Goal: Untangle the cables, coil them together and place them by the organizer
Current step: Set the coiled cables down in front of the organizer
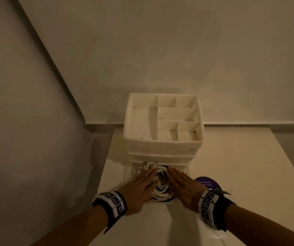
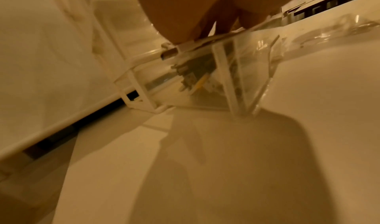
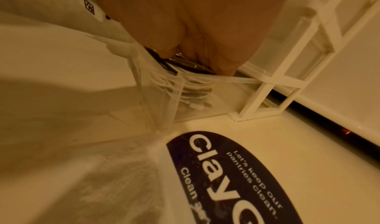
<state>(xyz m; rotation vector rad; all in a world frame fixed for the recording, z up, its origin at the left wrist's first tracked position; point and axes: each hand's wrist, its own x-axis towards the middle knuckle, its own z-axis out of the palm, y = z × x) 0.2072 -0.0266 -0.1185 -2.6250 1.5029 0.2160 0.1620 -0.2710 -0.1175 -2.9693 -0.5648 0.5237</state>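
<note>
A bundle of white and dark cables (image 1: 161, 192) lies coiled in a clear drawer (image 1: 162, 201) pulled out from the bottom of the white organizer (image 1: 164, 145). My left hand (image 1: 145, 179) lies flat on the coil's left side, fingers straight. My right hand (image 1: 177, 176) lies flat on its right side, fingers also straight. In the left wrist view the left hand (image 2: 185, 9) presses down at the drawer's (image 2: 207, 87) rim, beside a metal plug (image 2: 169, 54). In the right wrist view the right hand (image 3: 197, 26) rests on the cables (image 3: 194, 87) inside the drawer's clear wall (image 3: 164, 100).
The organizer's top tray (image 1: 130, 121) has several open compartments and stands on a white counter (image 1: 240, 171) against the back wall. A dark round sticker (image 1: 208, 182) (image 3: 226, 178) lies just right of the drawer. A wall runs close along the left.
</note>
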